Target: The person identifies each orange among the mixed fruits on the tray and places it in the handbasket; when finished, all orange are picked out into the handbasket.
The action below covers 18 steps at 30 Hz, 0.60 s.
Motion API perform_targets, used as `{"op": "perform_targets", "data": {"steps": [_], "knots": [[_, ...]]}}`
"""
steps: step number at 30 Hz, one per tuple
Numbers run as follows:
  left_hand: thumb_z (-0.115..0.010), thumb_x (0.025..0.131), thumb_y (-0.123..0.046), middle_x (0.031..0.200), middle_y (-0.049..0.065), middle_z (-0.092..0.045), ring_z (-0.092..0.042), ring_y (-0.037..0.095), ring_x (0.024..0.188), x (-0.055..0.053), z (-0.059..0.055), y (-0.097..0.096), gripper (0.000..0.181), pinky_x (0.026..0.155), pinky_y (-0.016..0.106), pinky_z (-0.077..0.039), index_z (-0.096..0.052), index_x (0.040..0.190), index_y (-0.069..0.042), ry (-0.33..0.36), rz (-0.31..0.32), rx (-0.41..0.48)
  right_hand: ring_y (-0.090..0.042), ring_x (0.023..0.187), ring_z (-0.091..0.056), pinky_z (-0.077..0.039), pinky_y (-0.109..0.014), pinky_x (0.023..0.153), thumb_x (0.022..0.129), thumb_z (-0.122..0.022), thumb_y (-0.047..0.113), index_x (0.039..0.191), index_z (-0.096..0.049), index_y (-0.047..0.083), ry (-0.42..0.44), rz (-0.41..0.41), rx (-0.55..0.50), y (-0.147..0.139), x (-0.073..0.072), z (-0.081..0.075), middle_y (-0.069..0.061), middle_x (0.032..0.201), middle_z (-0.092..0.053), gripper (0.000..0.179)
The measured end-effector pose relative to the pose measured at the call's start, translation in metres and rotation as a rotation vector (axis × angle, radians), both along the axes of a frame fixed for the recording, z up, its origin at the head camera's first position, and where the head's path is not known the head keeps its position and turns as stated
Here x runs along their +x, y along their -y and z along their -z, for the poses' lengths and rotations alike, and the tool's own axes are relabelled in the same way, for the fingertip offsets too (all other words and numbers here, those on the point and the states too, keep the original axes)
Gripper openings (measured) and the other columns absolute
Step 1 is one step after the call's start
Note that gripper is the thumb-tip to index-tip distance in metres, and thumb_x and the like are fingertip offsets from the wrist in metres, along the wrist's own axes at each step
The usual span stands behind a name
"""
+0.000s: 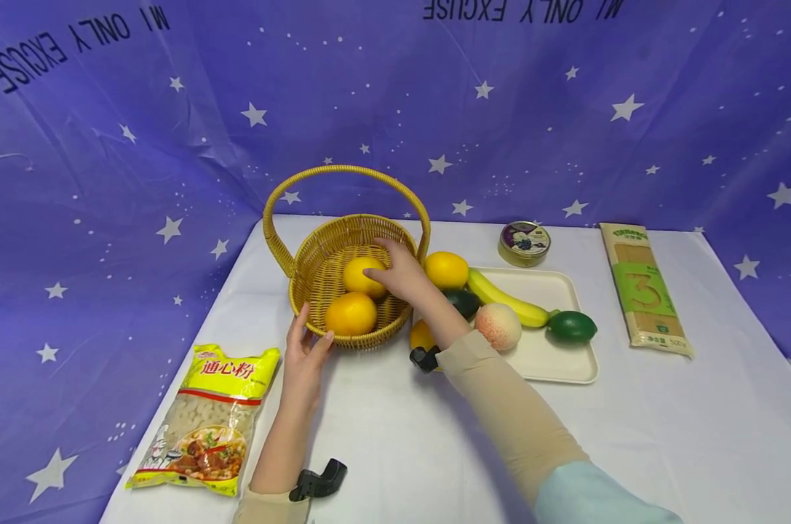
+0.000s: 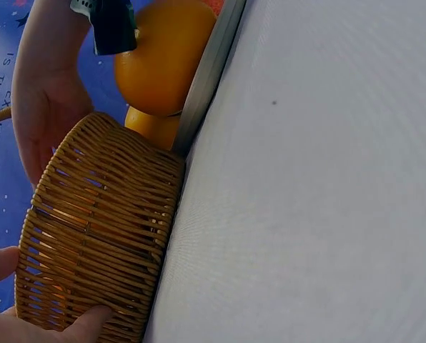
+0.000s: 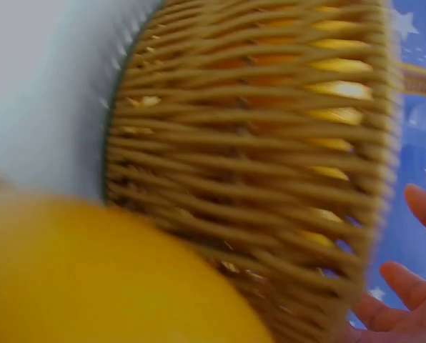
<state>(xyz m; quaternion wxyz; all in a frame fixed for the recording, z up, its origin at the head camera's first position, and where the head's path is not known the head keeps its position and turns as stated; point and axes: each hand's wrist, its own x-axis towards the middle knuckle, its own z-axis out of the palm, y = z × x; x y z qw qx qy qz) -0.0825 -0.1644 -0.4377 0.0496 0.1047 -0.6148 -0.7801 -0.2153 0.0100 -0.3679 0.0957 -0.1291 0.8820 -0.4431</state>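
Looks like a staged tabletop recording spot: purple star-print fabric [image 1: 369,73] across upper frame and down both sides, white-covered table [image 1: 382,437] lower center, black wrist mount [image 1: 319,482] bottom left of center. Room type beyond fabric: can't tell.

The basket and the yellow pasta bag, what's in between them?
The left hand lies between the basket and the pasta bag; the head view shows it.

Two fruits [image 1: 351,314] in basket [image 1: 311,276], bag [image 1: 205,422] at left, tray [image 1: 559,356] at right, tin [image 1: 525,244] behind tray

Gold-brn basket [image 1: 319,263], wht-starred purple bkdrp [image 1: 369,80]
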Motion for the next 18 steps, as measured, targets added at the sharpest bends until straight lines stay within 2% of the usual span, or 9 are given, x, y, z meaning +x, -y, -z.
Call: {"op": "perform_targets", "data": {"steps": [5, 10, 18], "knots": [[-0.057, 0.097, -0.007, 0.160, 0.002, -0.001, -0.017, 0.028, 0.143, 0.000, 0.001, 0.001, 0.068, 0.108, 0.043, -0.033, -0.022, 0.155, -0.018, -0.001, -0.023, 0.017, -0.026, 0.134, -0.037, -0.035, -0.042, 0.107, 0.094, -0.064, 0.030, 0.149, -0.035, 0.017, -0.011, -0.025, -0.103, -0.017, 0.009, -0.014, -0.004, 0.151, -0.036, 0.064], [-0.057, 0.097, -0.009, 0.160, 0.001, -0.002, -0.018, 0.027, 0.143, 0.000, 0.003, 0.000, 0.067, 0.108, 0.042, -0.034, -0.023, 0.155, -0.020, -0.005, -0.026, 0.020, -0.026, 0.130, -0.041, -0.038, -0.040, 0.104, 0.093, -0.066, 0.032, 0.150, -0.035, 0.021, -0.003, -0.046, -0.157, -0.034, 0.024, -0.031, -0.001, 0.151, -0.035, 0.065], [-0.057, 0.097, -0.009, 0.160, 0.001, -0.003, -0.017, 0.028, 0.143, -0.001, 0.002, 0.000, 0.068, 0.108, 0.044, -0.033, -0.023, 0.155, -0.019, -0.006, -0.025, 0.001, -0.023, 0.125, -0.047, -0.045, -0.042, 0.097, 0.086, -0.072, 0.042, 0.146, -0.039, 0.033, -0.028, -0.044, -0.261, -0.063, 0.047, -0.053, 0.002, 0.147, -0.040, 0.069]]}}
